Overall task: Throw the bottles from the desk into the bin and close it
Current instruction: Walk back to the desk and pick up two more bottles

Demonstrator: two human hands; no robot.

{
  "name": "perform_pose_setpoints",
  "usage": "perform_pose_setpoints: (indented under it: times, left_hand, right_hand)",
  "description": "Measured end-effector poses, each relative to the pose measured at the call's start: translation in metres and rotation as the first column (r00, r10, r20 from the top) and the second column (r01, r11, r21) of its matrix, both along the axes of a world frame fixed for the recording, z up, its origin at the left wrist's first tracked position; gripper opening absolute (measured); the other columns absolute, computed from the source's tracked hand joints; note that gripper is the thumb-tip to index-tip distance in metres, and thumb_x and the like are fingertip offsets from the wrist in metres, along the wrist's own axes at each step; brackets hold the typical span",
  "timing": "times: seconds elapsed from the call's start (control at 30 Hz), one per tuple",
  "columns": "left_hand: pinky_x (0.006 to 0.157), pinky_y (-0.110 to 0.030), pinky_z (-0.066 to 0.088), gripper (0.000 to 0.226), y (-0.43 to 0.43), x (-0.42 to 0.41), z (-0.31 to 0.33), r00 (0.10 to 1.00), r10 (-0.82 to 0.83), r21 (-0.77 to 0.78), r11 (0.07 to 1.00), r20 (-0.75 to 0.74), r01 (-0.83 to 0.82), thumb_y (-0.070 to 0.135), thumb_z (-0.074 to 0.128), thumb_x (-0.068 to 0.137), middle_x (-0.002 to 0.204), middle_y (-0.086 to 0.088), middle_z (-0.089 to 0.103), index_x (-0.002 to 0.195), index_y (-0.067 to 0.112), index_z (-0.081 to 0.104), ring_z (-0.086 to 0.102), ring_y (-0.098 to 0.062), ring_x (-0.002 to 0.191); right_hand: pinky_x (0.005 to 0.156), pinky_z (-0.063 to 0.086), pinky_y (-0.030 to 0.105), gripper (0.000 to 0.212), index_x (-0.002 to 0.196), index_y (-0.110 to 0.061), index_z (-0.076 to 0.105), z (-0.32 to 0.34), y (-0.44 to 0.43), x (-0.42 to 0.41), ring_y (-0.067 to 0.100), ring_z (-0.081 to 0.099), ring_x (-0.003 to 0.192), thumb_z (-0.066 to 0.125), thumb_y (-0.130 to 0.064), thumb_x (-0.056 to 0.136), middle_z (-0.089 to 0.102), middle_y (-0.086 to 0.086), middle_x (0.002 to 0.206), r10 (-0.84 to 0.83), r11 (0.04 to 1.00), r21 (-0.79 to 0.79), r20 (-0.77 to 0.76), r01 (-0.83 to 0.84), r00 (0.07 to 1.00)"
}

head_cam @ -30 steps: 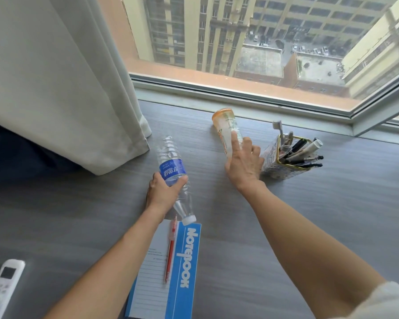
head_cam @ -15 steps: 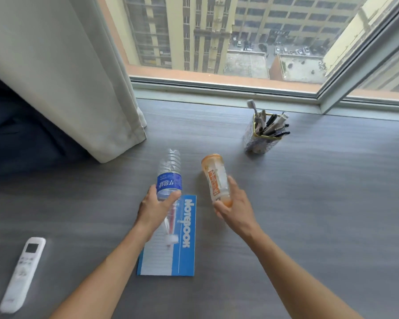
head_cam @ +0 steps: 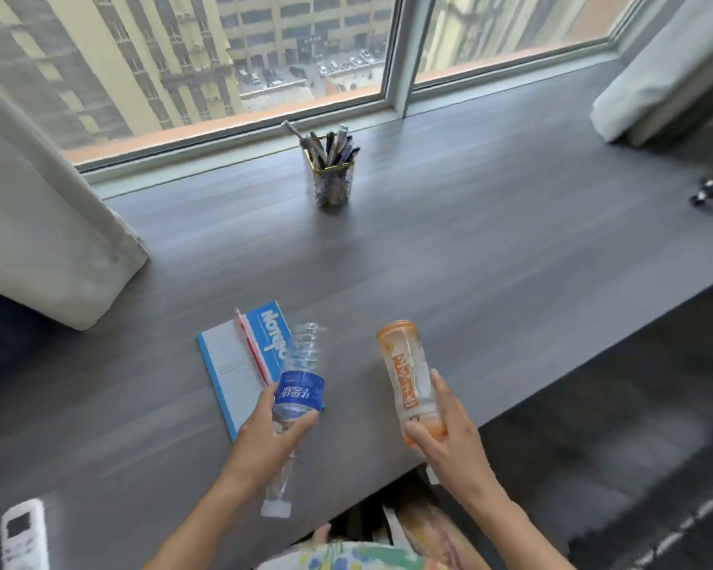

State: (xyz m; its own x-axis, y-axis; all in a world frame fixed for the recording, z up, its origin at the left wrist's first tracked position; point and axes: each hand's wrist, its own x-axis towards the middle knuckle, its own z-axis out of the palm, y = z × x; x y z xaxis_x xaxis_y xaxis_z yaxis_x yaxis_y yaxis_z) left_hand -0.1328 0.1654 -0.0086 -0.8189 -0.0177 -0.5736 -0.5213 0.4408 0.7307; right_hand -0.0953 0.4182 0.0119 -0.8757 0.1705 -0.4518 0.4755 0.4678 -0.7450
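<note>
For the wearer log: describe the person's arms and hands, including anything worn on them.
Both forearms are bare, with no sleeves in view. The left hand and right hand show no gloves, rings or watch. Motion blur hides finer detail such as nails.

Desk (head_cam: 449, 257): matt grey wood-grain surface; water bottle (head_cam: 299, 388): clear ribbed plastic, glossy blue label; orange bottle (head_cam: 408, 376): translucent plastic, smooth; notebook (head_cam: 239, 364): paper, blue cover; curtain (head_cam: 38, 224): pale cloth; pen holder (head_cam: 333, 183): clear textured body, gold-looking metal rim; remote (head_cam: 23, 536): white plastic.
</note>
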Motion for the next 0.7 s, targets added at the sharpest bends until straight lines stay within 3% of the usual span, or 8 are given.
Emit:
perform_pose_setpoints:
  times: [0.13, 0.23, 0.3, 0.37, 0.43, 0.53, 0.63, 0.7]
  left_hand:
    - [0.070, -0.015, 0.043, 0.067, 0.027, 0.011, 0.005, 0.950, -0.307, -0.067, 0.950, -0.050, 0.304, 0.042, 0.071, 0.076, 0.094, 0.025, 0.058, 0.134, 0.033, 0.039, 0.058, 0.010, 0.084]
    - [0.078, -0.023, 0.050, 0.066, 0.049, 0.012, 0.006, 0.888, -0.454, -0.117, 0.888, -0.069, 0.445, 0.044, 0.070, 0.075, 0.104, 0.013, 0.062, 0.132, 0.029, 0.041, 0.062, -0.002, 0.090]
    - [0.084, -0.031, 0.054, 0.063, 0.069, 0.015, 0.007, 0.840, -0.537, -0.125, 0.842, -0.083, 0.525, 0.045, 0.070, 0.075, 0.108, 0.007, 0.064, 0.129, 0.029, 0.043, 0.064, -0.008, 0.092]
    - [0.077, -0.025, 0.053, 0.063, 0.090, 0.017, 0.007, 0.785, -0.614, -0.119, 0.788, -0.081, 0.604, 0.047, 0.068, 0.075, 0.111, 0.008, 0.063, 0.129, 0.030, 0.043, 0.063, -0.007, 0.091]
    - [0.069, -0.017, 0.046, 0.066, 0.114, 0.021, 0.006, 0.716, -0.695, -0.129, 0.718, -0.070, 0.684, 0.051, 0.067, 0.075, 0.117, 0.010, 0.059, 0.132, 0.030, 0.040, 0.061, -0.005, 0.092]
    - [0.073, -0.019, 0.042, 0.067, 0.151, 0.031, 0.005, 0.593, -0.803, -0.184, 0.593, -0.065, 0.784, 0.052, 0.065, 0.076, 0.122, 0.012, 0.055, 0.134, 0.030, 0.037, 0.055, -0.003, 0.095]
    - [0.081, -0.022, 0.041, 0.067, 0.192, 0.046, 0.004, 0.469, -0.881, -0.244, 0.470, -0.066, 0.848, 0.051, 0.064, 0.078, 0.127, 0.006, 0.054, 0.135, 0.027, 0.036, 0.055, -0.007, 0.100]
    - [0.083, -0.022, 0.041, 0.072, 0.222, 0.059, 0.003, 0.385, -0.921, -0.290, 0.386, -0.060, 0.876, 0.050, 0.064, 0.078, 0.131, 0.002, 0.053, 0.138, 0.023, 0.034, 0.056, -0.010, 0.108]
  right_hand:
    - [0.094, 0.053, 0.043, 0.078, 0.146, -0.036, 0.024, 0.003, 0.014, 0.059, 0.015, 0.057, 0.103, 0.067, -0.022, 0.083, 0.047, 0.002, 0.121, -0.197, 0.980, -0.009, -0.007, 0.197, 0.980]
    - [0.087, 0.049, 0.028, 0.073, 0.145, -0.035, 0.027, 0.000, 0.025, 0.090, 0.011, 0.056, 0.102, 0.067, -0.026, 0.084, 0.048, 0.000, 0.121, -0.328, 0.944, 0.023, -0.038, 0.329, 0.944]
    - [0.087, 0.045, 0.025, 0.069, 0.145, -0.034, 0.029, -0.003, 0.035, 0.108, 0.011, 0.054, 0.102, 0.065, -0.032, 0.086, 0.048, -0.002, 0.120, -0.421, 0.905, 0.046, -0.052, 0.423, 0.906]
    - [0.089, 0.045, 0.026, 0.065, 0.144, -0.035, 0.031, -0.007, 0.044, 0.125, 0.010, 0.052, 0.104, 0.062, -0.038, 0.087, 0.048, -0.002, 0.120, -0.499, 0.863, 0.057, -0.049, 0.501, 0.865]
    - [0.086, 0.045, 0.024, 0.065, 0.142, -0.037, 0.032, -0.010, 0.054, 0.143, 0.009, 0.051, 0.102, 0.063, -0.042, 0.085, 0.047, -0.003, 0.119, -0.577, 0.814, 0.056, -0.027, 0.578, 0.816]
    - [0.082, 0.050, 0.026, 0.069, 0.140, -0.039, 0.033, -0.018, 0.072, 0.177, 0.009, 0.051, 0.102, 0.068, -0.044, 0.080, 0.046, -0.005, 0.119, -0.675, 0.736, 0.075, 0.013, 0.673, 0.737]
    - [0.092, 0.052, 0.041, 0.078, 0.143, -0.030, 0.032, -0.027, 0.093, 0.217, 0.020, 0.048, 0.117, 0.072, -0.041, 0.077, 0.044, -0.002, 0.129, -0.744, 0.668, 0.122, 0.072, 0.735, 0.664]
    - [0.099, 0.046, 0.038, 0.082, 0.144, -0.023, 0.030, -0.035, 0.110, 0.249, 0.024, 0.046, 0.123, 0.073, -0.039, 0.076, 0.041, 0.003, 0.139, -0.788, 0.616, 0.163, 0.119, 0.771, 0.604]
